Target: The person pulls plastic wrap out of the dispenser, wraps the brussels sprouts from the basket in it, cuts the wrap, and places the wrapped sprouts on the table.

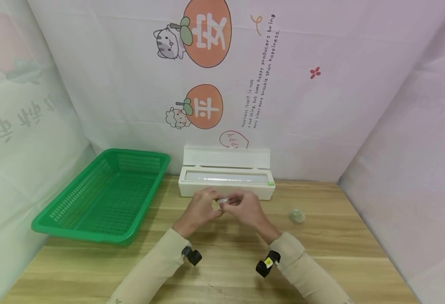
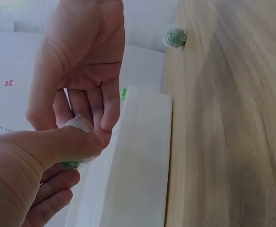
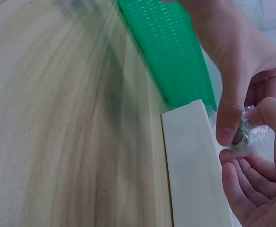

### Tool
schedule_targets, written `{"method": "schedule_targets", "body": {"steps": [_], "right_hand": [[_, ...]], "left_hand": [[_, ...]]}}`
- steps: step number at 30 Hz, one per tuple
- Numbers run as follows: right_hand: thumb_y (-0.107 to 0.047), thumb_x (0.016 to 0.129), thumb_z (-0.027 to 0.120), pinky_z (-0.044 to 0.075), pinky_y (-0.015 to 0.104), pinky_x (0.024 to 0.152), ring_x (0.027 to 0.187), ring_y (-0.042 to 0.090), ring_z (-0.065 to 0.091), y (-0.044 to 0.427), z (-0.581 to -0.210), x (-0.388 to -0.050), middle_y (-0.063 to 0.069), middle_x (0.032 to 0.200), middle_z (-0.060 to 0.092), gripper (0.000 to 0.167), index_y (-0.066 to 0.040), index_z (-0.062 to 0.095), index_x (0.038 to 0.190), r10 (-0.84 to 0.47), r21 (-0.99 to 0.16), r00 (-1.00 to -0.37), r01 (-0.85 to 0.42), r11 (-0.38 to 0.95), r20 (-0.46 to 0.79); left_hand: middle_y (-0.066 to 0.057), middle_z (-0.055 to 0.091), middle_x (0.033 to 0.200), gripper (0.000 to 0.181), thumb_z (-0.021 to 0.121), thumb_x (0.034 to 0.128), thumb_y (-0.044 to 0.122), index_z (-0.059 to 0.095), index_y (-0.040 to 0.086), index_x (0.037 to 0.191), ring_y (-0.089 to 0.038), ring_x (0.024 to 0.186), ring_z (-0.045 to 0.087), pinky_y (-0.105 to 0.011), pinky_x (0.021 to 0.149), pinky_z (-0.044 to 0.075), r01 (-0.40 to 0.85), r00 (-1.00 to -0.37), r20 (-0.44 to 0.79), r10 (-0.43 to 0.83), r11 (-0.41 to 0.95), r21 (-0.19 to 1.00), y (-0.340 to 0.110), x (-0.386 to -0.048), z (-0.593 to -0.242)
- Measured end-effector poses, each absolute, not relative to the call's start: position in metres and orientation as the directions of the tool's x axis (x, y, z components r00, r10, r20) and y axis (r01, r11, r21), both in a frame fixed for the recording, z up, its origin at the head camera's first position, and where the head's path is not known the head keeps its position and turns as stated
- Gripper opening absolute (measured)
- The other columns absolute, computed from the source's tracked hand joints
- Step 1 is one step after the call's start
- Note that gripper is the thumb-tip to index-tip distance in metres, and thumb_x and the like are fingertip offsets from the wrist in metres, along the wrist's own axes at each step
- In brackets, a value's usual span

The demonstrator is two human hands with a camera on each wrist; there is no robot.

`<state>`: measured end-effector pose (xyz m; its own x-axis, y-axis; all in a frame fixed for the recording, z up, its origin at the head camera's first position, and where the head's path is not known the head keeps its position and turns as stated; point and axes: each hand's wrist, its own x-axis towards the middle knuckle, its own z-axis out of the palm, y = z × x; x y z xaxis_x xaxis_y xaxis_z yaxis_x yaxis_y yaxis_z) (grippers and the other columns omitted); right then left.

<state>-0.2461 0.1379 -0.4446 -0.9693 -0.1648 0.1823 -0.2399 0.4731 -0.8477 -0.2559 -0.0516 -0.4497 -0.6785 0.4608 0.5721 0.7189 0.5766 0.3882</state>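
Note:
Both hands hold a small green thing wrapped in clear cling film (image 3: 255, 134), just in front of the white box. Its kind is hidden by film and fingers. My left hand (image 1: 202, 206) pinches it, the thumb lying across it in the left wrist view. My right hand (image 1: 248, 207) grips the film from the other side, with its thumb on the film in the right wrist view. A second film-wrapped green ball (image 1: 297, 216) lies on the table to the right, apart from both hands.
A long white cling film box (image 1: 226, 188) stands against the back wall with its lid raised and a film roll inside. At the left is a green plastic basket (image 1: 146, 200) with perforated sides. The wooden table (image 1: 230, 270) is bounded by cloth-covered walls.

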Motion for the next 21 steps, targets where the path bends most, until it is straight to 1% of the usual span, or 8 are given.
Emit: {"method": "schedule_targets", "body": {"steps": [3,5,9,11,13,16,19,21], "right_hand": [[-0.026,0.087,0.085,0.066,0.031,0.074,0.083,0.016,0.076,0.140,-0.447,-0.248,0.005,0.093,0.081,0.025,-0.007,0.079,0.101,-0.146,-0.844,-0.972,-0.234,0.482,0.186],[-0.028,0.087,0.086,0.066,0.031,0.074,0.084,0.016,0.076,0.143,-0.448,-0.248,0.005,0.093,0.081,0.027,-0.007,0.079,0.102,-0.136,-0.844,-0.973,-0.229,0.486,0.186],[-0.027,0.088,0.087,0.066,0.032,0.075,0.085,0.017,0.077,0.150,-0.447,-0.248,0.007,0.095,0.081,0.028,-0.006,0.078,0.104,-0.133,-0.846,-0.970,-0.241,0.476,0.201],[-0.025,0.088,0.087,0.067,0.033,0.075,0.086,0.019,0.077,0.153,-0.446,-0.248,0.008,0.097,0.081,0.027,-0.005,0.078,0.105,-0.140,-0.850,-0.968,-0.252,0.463,0.211],[-0.026,0.089,0.087,0.067,0.034,0.076,0.087,0.020,0.078,0.155,-0.445,-0.247,0.010,0.099,0.081,0.028,-0.005,0.078,0.106,-0.151,-0.856,-0.965,-0.260,0.447,0.215],[-0.028,0.089,0.087,0.067,0.034,0.078,0.089,0.021,0.078,0.156,-0.443,-0.247,0.011,0.102,0.081,0.032,-0.005,0.078,0.109,-0.173,-0.865,-0.962,-0.267,0.425,0.211],[-0.030,0.089,0.086,0.067,0.032,0.080,0.091,0.020,0.079,0.158,-0.442,-0.247,0.012,0.105,0.081,0.034,-0.006,0.078,0.111,-0.198,-0.880,-0.959,-0.267,0.393,0.202],[-0.029,0.090,0.086,0.066,0.031,0.081,0.092,0.020,0.079,0.159,-0.443,-0.248,0.012,0.105,0.081,0.032,-0.006,0.078,0.111,-0.216,-0.891,-0.957,-0.265,0.369,0.195]], "left_hand": [[-0.006,0.079,0.105,0.037,0.094,0.0769,0.010,0.080,0.006,0.110,-0.020,0.098,0.073,-0.035,0.087,0.064,0.712,-0.696,0.553,0.458,0.542,0.447,-0.052,-0.254,-0.452],[-0.007,0.078,0.110,0.037,0.093,0.0804,0.014,0.078,0.006,0.114,-0.021,0.103,0.073,-0.038,0.093,0.064,0.670,-0.742,0.517,0.427,0.497,0.551,-0.055,-0.252,-0.455],[-0.006,0.077,0.117,0.033,0.085,0.0906,0.025,0.077,0.009,0.119,-0.022,0.108,0.074,-0.039,0.098,0.063,0.491,-0.860,0.383,0.336,0.345,0.800,-0.059,-0.251,-0.462],[-0.007,0.078,0.118,0.032,0.081,0.0946,0.030,0.077,0.010,0.120,-0.022,0.108,0.075,-0.036,0.097,0.064,0.402,-0.897,0.317,0.309,0.269,0.875,-0.060,-0.252,-0.464],[-0.009,0.079,0.118,0.031,0.079,0.0968,0.032,0.077,0.010,0.120,-0.022,0.108,0.076,-0.031,0.095,0.064,0.349,-0.912,0.277,0.303,0.217,0.912,-0.059,-0.253,-0.467],[-0.011,0.079,0.118,0.027,0.076,0.0990,0.026,0.078,0.008,0.119,-0.019,0.106,0.076,-0.027,0.091,0.063,0.300,-0.922,0.243,0.300,0.161,0.940,-0.058,-0.254,-0.470],[-0.011,0.079,0.114,0.025,0.074,0.1003,0.019,0.077,0.003,0.119,-0.016,0.101,0.076,-0.027,0.091,0.064,0.218,-0.936,0.192,0.296,0.056,0.974,-0.056,-0.255,-0.472],[-0.007,0.080,0.109,0.024,0.074,0.1001,0.016,0.076,0.001,0.119,-0.013,0.098,0.075,-0.027,0.092,0.064,0.143,-0.944,0.145,0.295,-0.027,0.989,-0.054,-0.255,-0.474]]}}
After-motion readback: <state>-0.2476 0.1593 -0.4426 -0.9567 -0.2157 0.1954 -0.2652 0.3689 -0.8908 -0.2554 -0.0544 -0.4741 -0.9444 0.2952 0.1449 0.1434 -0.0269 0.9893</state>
